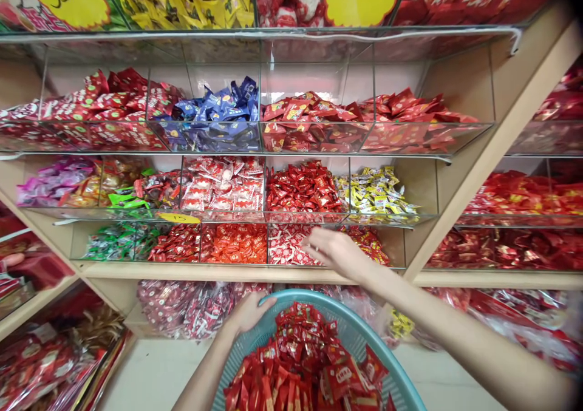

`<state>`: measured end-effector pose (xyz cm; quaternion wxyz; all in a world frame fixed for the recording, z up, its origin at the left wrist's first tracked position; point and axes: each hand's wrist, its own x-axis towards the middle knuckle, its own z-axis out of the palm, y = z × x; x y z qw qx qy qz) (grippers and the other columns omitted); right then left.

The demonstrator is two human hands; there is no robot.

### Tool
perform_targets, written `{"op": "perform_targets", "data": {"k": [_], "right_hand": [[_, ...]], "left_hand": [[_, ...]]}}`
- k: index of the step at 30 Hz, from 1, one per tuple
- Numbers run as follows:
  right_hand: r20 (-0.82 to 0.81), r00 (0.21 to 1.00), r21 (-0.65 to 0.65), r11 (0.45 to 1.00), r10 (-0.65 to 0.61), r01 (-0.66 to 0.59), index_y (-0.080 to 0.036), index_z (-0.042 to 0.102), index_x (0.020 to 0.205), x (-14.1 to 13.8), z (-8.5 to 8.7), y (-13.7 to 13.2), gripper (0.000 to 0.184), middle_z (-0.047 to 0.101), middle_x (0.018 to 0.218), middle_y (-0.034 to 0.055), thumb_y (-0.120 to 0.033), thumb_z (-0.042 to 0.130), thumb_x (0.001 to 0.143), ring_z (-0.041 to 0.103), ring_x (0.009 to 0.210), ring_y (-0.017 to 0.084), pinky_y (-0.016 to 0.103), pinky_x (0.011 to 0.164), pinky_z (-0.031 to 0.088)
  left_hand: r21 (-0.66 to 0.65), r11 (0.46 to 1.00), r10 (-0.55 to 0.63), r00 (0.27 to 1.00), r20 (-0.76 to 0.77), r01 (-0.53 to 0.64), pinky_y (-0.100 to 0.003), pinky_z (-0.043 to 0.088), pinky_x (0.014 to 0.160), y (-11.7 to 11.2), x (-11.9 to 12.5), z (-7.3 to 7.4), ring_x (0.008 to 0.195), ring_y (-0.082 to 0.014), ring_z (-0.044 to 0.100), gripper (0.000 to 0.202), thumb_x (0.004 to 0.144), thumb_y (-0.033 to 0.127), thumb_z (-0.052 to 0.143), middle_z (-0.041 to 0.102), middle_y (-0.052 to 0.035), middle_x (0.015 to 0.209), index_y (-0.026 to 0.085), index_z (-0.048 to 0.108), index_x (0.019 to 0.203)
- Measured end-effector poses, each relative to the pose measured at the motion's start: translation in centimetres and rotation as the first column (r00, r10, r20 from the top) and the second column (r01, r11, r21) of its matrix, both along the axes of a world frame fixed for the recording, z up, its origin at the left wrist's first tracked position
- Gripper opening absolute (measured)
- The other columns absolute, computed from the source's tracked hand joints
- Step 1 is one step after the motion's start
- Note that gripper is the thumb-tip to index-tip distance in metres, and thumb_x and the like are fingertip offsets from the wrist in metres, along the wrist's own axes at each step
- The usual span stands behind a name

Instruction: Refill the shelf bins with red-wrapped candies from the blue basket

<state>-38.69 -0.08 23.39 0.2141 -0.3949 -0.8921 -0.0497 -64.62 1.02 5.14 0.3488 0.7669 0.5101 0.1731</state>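
My left hand (248, 311) is closed on the rim of a teal plastic basket (385, 344), its thumb laid over the edge. Red-wrapped candies (305, 356) are heaped inside the basket. My right hand (334, 250) reaches out at the lowest shelf row, fingers stretched forward and slightly bent. It is in front of a bin of white-and-red wrapped candies (288, 245); whether the fingertips touch them I cannot tell. Orange-red candies (239, 244) lie in the bin to the left, and red-and-yellow ones (371, 244) to the right.
Clear dividers split the wooden shelving (173, 271) into bins of candy. Above are red candies (307, 186), yellow-and-white candies (376, 191) and blue packets (223, 110). Bagged candies (182, 308) sit under the bottom board. A slanted wooden post (492, 162) stands at right.
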Motion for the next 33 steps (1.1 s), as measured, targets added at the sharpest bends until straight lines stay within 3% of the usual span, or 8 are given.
{"op": "perform_targets", "data": {"k": [2,4,7,10,13,16,27,33], "right_hand": [[-0.076,0.993,0.032,0.995,-0.091,0.094,-0.019,0.064,0.094,-0.1,2.8,2.4,0.022,0.063,0.089,0.0065,-0.029,0.044,0.093,0.057,0.08,0.016,0.025,0.071,0.04],[-0.102,0.971,-0.016,0.977,-0.215,0.215,-0.018,0.066,0.09,-0.1,4.8,5.0,0.015,0.065,0.087,0.0054,-0.025,0.053,0.087,0.058,0.078,0.016,0.024,0.07,0.04],[-0.073,0.942,-0.168,0.935,-0.329,0.313,-0.017,0.068,0.077,-0.2,6.2,8.2,0.007,0.067,0.075,0.0025,-0.02,0.061,0.078,0.058,0.071,0.014,0.022,0.066,0.039],[-0.021,0.927,-0.275,0.893,-0.375,0.355,-0.016,0.069,0.07,-0.7,6.5,9.9,0.007,0.066,0.069,0.0014,-0.022,0.068,0.073,0.057,0.069,0.013,0.021,0.061,0.039],[0.072,0.887,-0.36,0.817,-0.457,0.45,-0.016,0.07,0.072,-1.4,6.5,10.2,0.016,0.067,0.071,0.0024,-0.031,0.074,0.067,0.059,0.069,0.015,0.021,0.058,0.04],[0.146,0.842,-0.364,0.763,-0.52,0.534,-0.017,0.072,0.079,-1.9,6.5,10.1,0.022,0.069,0.078,0.0049,-0.033,0.075,0.064,0.062,0.073,0.018,0.023,0.061,0.044],[0.114,0.848,-0.284,0.801,-0.517,0.526,-0.017,0.071,0.082,-1.4,5.1,10.8,0.013,0.07,0.085,0.0078,-0.022,0.065,0.072,0.064,0.079,0.018,0.024,0.066,0.046],[0.142,0.81,-0.273,0.764,-0.569,0.584,-0.017,0.07,0.089,-2.4,5.5,10.4,0.028,0.069,0.099,0.012,-0.039,0.07,0.071,0.064,0.091,0.025,0.03,0.075,0.049]], "left_hand": [[0.006,1.0,0.0,1.0,-0.006,0.0,-0.025,0.04,0.068,0.0,-0.1,-0.1,0.077,-0.0196,0.058,0.058,0.085,0.065,0.035,0.07,-0.0038,0.084,0.015,0.065,0.083],[0.017,1.0,0.004,1.0,-0.007,-0.004,-0.024,0.04,0.069,0.0,-0.2,-0.2,0.079,-0.0197,0.058,0.058,0.085,0.065,0.035,0.07,-0.004,0.086,0.016,0.065,0.084],[0.033,0.999,0.012,1.0,-0.013,-0.011,-0.024,0.04,0.069,0.1,-0.3,-0.3,0.078,-0.0195,0.058,0.057,0.085,0.065,0.036,0.069,-0.0038,0.085,0.016,0.065,0.083],[0.023,1.0,0.014,1.0,-0.015,-0.013,-0.024,0.04,0.067,0.2,-0.3,-0.5,0.074,-0.0184,0.057,0.059,0.085,0.065,0.035,0.068,-0.0031,0.08,0.015,0.065,0.082],[0.006,1.0,0.009,1.0,-0.002,-0.009,-0.024,0.04,0.067,0.3,-0.3,-0.6,0.073,-0.0182,0.056,0.06,0.084,0.066,0.035,0.068,-0.0031,0.08,0.015,0.065,0.083],[-0.001,1.0,0.012,1.0,-0.011,-0.012,-0.024,0.04,0.065,0.4,-0.3,-0.6,0.074,-0.0185,0.057,0.059,0.085,0.066,0.034,0.068,-0.0032,0.08,0.016,0.065,0.082],[0.018,1.0,0.002,1.0,-0.006,-0.002,-0.024,0.04,0.067,0.2,-0.4,-0.6,0.076,-0.0187,0.058,0.058,0.085,0.065,0.035,0.069,-0.0033,0.082,0.015,0.066,0.086],[0.03,0.999,0.021,0.999,-0.036,-0.02,-0.025,0.039,0.066,0.1,-0.2,-0.4,0.077,-0.02,0.059,0.057,0.085,0.064,0.036,0.068,-0.0039,0.081,0.015,0.065,0.083]]}}
